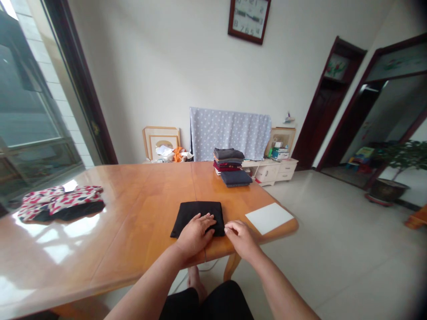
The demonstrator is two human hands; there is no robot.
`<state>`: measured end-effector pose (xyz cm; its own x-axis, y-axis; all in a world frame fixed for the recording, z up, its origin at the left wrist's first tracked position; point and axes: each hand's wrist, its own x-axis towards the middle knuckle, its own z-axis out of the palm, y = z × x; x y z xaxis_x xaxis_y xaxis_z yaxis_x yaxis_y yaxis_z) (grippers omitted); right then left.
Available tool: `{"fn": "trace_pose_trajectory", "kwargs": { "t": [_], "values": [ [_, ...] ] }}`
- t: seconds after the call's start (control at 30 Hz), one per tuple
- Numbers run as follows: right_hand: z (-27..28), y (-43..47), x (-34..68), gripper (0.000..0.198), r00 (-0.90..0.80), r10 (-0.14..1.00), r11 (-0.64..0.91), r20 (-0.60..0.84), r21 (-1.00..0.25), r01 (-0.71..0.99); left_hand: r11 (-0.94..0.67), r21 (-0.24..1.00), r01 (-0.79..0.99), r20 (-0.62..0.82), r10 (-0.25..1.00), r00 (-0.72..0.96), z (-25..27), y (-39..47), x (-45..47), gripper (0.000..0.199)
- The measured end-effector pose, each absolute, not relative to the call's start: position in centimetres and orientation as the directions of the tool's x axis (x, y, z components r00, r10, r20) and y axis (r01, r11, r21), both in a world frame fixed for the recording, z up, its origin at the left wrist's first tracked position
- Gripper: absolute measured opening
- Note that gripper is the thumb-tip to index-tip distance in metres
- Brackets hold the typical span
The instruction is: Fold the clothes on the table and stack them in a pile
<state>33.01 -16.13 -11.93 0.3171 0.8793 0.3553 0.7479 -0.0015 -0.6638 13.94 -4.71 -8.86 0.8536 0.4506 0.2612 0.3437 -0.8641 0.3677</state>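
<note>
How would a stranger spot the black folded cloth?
Find the glossy brown wooden table. At its near edge, the flat black folded cloth lies under the person's left hand. Unlike the red-and-white patterned clothing left of it and the multicoloured fabric stack beyond, it is plain black with a hand on top.

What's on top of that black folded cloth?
Your left hand rests on the black folded cloth; your right hand is at its edge. The patch beneath the left hand is covered, so I can't see it.

clock (247, 24): top cut off | black cloth (192, 210): partly hidden under left hand (196, 232)
</note>
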Motion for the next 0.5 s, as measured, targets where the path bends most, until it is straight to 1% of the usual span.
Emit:
{"fn": "trace_pose_trajectory", "kwargs": {
  "t": [0.07,0.13,0.3,0.4,0.5],
  "values": [
    [-11.8,-16.3,33.0,0.015,0.320,0.882,-0.009,0.345,-0.667,0.745,-0.856,0.372,0.359,0.265,0.468,0.843,-8.9,-4.6,14.0,0.038],
    [-11.6,-16.6,32.9,0.012,0.318,0.887,-0.031,0.336,-0.643,0.765,-0.844,0.382,0.376,0.261,0.489,0.832,-9.0,-4.6,14.1,0.038],
    [-11.3,-16.9,31.9,0.025,0.300,0.889,-0.063,0.345,-0.557,0.828,-0.807,0.434,0.401,0.279,0.544,0.791,-9.1,-4.6,14.3,0.042],
    [-11.2,-16.5,31.2,0.018,0.347,0.872,-0.130,0.346,-0.519,0.845,-0.798,0.451,0.400,0.277,0.551,0.787,-8.9,-4.6,14.2,0.042],
    [-11.3,-16.0,30.9,0.008,0.395,0.846,-0.186,0.358,-0.497,0.848,-0.827,0.432,0.360,0.256,0.495,0.830,-8.5,-4.8,13.8,0.040]
  ]
}}
